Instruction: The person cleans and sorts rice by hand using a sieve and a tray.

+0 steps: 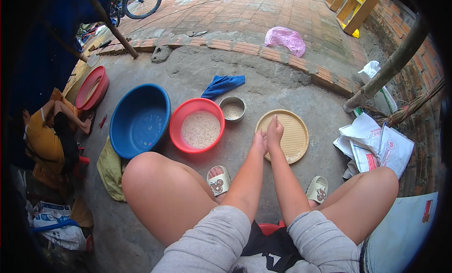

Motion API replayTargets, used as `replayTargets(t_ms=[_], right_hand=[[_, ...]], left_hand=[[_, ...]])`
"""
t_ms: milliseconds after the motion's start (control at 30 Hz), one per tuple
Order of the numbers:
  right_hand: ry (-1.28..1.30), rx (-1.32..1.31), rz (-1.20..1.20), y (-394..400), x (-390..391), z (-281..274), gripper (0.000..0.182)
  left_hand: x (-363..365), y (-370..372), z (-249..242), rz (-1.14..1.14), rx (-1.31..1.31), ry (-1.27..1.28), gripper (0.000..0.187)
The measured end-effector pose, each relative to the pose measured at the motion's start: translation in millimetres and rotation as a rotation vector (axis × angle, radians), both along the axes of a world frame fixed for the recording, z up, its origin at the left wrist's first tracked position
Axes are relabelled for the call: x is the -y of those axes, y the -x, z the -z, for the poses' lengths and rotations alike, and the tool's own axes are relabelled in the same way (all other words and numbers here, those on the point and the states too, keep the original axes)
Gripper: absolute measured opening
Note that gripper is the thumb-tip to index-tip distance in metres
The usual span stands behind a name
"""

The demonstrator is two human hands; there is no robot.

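My left hand [259, 142] and my right hand [275, 134] meet over the left part of a round woven bamboo tray [294, 136], touching each other. The right thumb points up and away from me while its fingers curl in. Whatever may be inside the fist is hidden. Most fingers of the left hand are tucked out of sight against the right. Left of the tray, a steel pot [233, 109] holds some pale grain. Beside that pot sits a red basin [197, 147] with a broad layer of pale grain, probably rice.
A blue basin [140, 121] and another red basin [92, 88] stand left. A blue cloth [222, 86] lies behind the pot. White sacks [376, 143] lie right, near a bamboo pole [391, 63]. A pink bag [285, 40] rests beyond the brick edge. Another person [44, 138] sits far left.
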State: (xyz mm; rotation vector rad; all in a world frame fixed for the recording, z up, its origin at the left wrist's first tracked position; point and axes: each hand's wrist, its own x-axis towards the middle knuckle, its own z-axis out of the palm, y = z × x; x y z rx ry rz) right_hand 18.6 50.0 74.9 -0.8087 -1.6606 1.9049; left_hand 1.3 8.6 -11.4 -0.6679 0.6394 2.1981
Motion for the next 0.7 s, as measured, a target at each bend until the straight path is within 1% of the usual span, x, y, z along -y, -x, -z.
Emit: replayTargets(t_ms=[67, 100, 167, 200, 233, 267, 300, 367, 433, 533, 600, 667, 700], right_hand=[[-0.150, 0.021, -0.034, -2.6, 4.5, -4.5, 0.049], [-0.151, 0.022, -0.032, -2.7, 5.2, -2.8, 0.049], [-0.331, -0.005, -0.044, -2.6, 6.1, 0.9, 0.047], [-0.334, -0.004, -0.044, -3.6, 7.2, -1.5, 0.047], [-0.422, 0.001, -0.074, -5.0, 7.7, -3.9, 0.045], [-0.509, 0.006, -0.103, -6.0, 7.8, -6.4, 0.043], [-0.511, 0.008, -0.104, -7.2, 7.7, -7.5, 0.043], [-0.594, 0.088, -0.168, -8.6, 7.6, -9.9, 0.039], [-0.639, 0.079, -0.183, -8.8, 7.7, -9.0, 0.038], [-0.715, 0.063, -0.223, -8.6, 7.9, -10.0, 0.036], [-0.746, 0.056, -0.250, -8.2, 9.0, -12.0, 0.035], [-0.903, 0.046, -0.284, -8.3, 10.2, -14.0, 0.035], [-0.903, 0.048, -0.285, -8.7, 10.8, -14.9, 0.035]], left_hand=[[0.6, -4.0, -25.0, -0.018, -0.012, -0.010, 0.040], [0.2, -5.3, -27.9, -0.038, -0.023, -0.020, 0.038], [3.6, -6.9, -32.6, -0.019, -0.075, -0.027, 0.038], [4.0, -7.2, -29.2, -0.001, -0.126, -0.033, 0.038], [4.6, -6.9, -25.8, -0.002, -0.125, -0.036, 0.038], [5.5, -5.9, -22.3, -0.015, -0.131, -0.089, 0.037], [7.5, -6.3, -24.2, -0.028, -0.137, -0.140, 0.036], [9.7, -6.8, -28.7, -0.058, -0.109, -0.112, 0.035], [10.5, -5.7, -23.8, -0.086, -0.081, -0.084, 0.035], [13.2, -5.2, -25.6, -0.074, -0.053, -0.161, 0.034], [15.8, -8.2, -27.3, -0.077, -0.109, -0.222, 0.031], [19.4, -5.8, -20.1, -0.075, -0.116, -0.210, 0.032], [21.2, -4.2, -16.7, -0.071, -0.123, -0.197, 0.032]])
